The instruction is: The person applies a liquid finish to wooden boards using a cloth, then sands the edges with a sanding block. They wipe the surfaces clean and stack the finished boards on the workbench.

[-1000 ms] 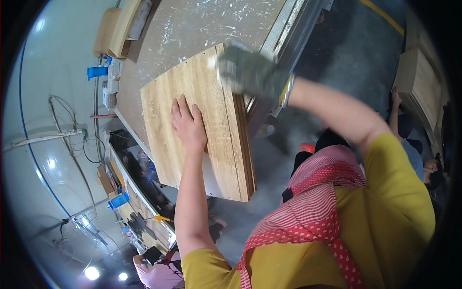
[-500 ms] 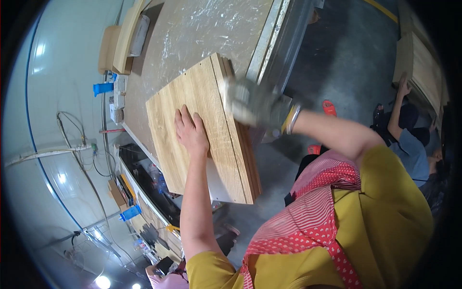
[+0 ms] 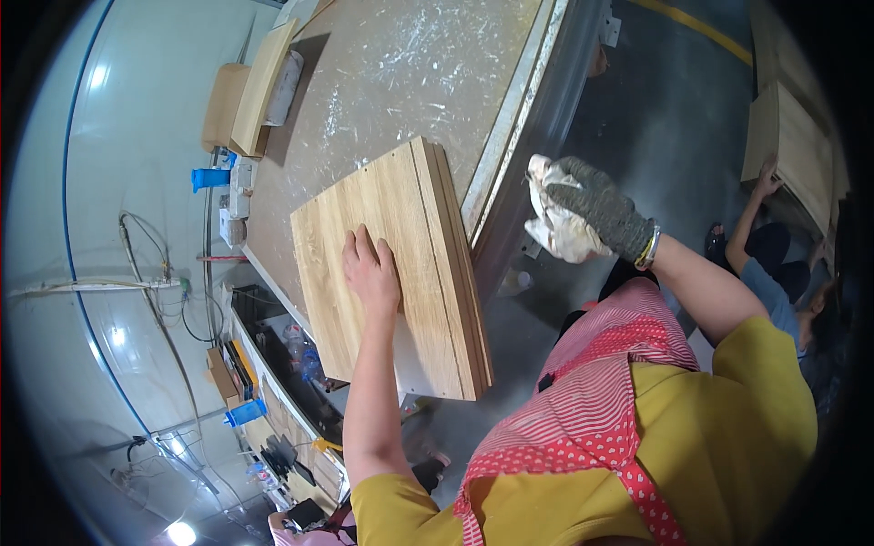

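Observation:
A stack of light wood-grain boards point(image 3: 364, 196) lies at an angle on the worktable point(image 3: 414, 82), with its near end jutting past the table's edge. Bare and flat, my left hand point(image 3: 371, 278) rests on the top board with its fingers stretched out. The top board has a groove along its right side and small holes near its edges. To the right of the stack, off the table, my right hand point(image 3: 596, 209) wears a dark grey knit glove. It grips a crumpled white cloth point(image 3: 557, 218), clear of the boards.
At the far left of the table stand wooden pieces point(image 3: 264, 91) and a blue plastic holder point(image 3: 209, 179). A lower shelf with clutter point(image 3: 296, 341) sits on the left. At the far right a co-worker point(image 3: 774, 264) handles a large wooden panel point(image 3: 797, 150).
My right hand has swung away from the boards' right edge, out to the right, with the cloth now plainly visible. My left hand stays on the top board. The view has shifted slightly.

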`<state>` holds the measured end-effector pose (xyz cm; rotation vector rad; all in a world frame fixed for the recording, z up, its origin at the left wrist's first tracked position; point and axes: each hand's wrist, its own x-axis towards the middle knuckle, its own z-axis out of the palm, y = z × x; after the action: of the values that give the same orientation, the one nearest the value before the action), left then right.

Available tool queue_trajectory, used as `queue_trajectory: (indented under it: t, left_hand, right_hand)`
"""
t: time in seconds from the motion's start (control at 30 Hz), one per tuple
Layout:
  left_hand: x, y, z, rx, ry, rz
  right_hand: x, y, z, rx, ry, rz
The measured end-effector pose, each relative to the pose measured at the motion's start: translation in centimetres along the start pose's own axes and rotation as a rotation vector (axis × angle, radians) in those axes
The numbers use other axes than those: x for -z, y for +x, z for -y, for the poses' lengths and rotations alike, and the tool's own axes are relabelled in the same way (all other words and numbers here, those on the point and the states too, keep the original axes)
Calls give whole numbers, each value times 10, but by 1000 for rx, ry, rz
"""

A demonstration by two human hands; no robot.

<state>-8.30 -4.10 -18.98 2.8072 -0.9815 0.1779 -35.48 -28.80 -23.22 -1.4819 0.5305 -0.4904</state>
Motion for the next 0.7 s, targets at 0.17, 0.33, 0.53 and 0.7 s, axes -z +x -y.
queue_trajectory:
  t: [0.17, 0.33, 0.53, 0.7]
  left_hand:
    - [11, 54, -13, -117, -170, -63]
    - [-23, 141, -50, -179, -93, -218]
    - [-48, 141, -57, -67, 105, 5]
    - [-40, 144, -64, 32, 2, 26]
  right_hand:
    - [14, 60, 12, 983, -693, -27]
    - [-30, 133, 28, 828, -434, 217]
    - [-16, 189, 50, 568, -571, 1155]
    - [50, 288, 55, 1014, -538, 608]
